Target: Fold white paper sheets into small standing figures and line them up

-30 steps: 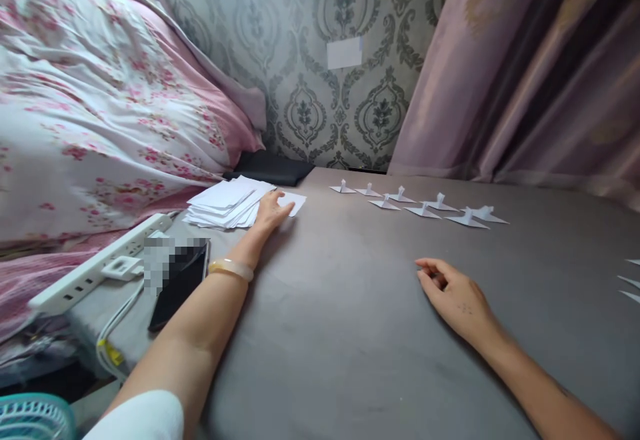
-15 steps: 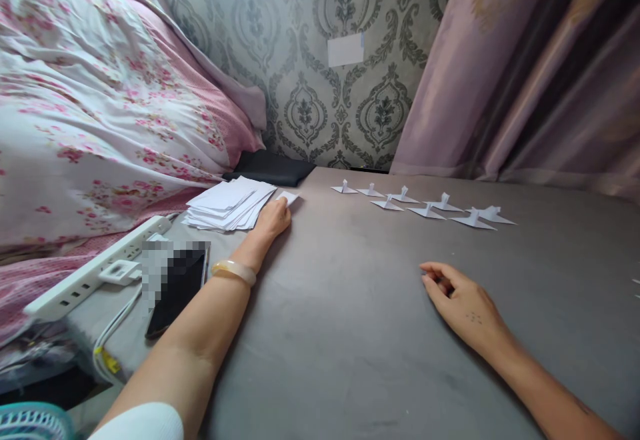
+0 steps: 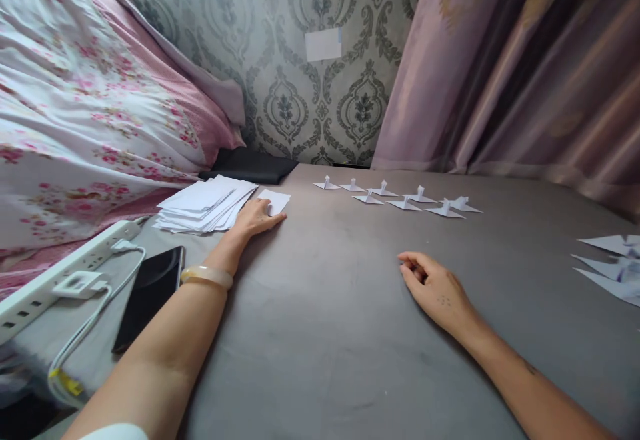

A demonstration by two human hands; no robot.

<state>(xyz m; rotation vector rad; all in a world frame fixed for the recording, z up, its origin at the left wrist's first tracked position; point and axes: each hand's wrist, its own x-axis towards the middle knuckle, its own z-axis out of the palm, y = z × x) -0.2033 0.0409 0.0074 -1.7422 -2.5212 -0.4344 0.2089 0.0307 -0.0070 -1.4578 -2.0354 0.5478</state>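
**Left hand (image 3: 257, 217) has opened out since half a second ago**

Fingers and thumb, bunched together in the earlier frame, now stand wide apart. My fingertips are at a loose white sheet (image 3: 279, 201) lying just beside the paper stack (image 3: 200, 205); whether they touch it I cannot tell. My right hand (image 3: 434, 287) is loosely curled above or on the grey surface (image 3: 320, 340), a narrow gap between thumb and fingers. Beyond it stand eight small folded paper pieces (image 3: 405, 205) in two rows; further folded papers (image 3: 603, 267) lie at the right edge. Beside my left forearm: a dark phone (image 3: 150, 297), then a white power strip (image 3: 107, 243).
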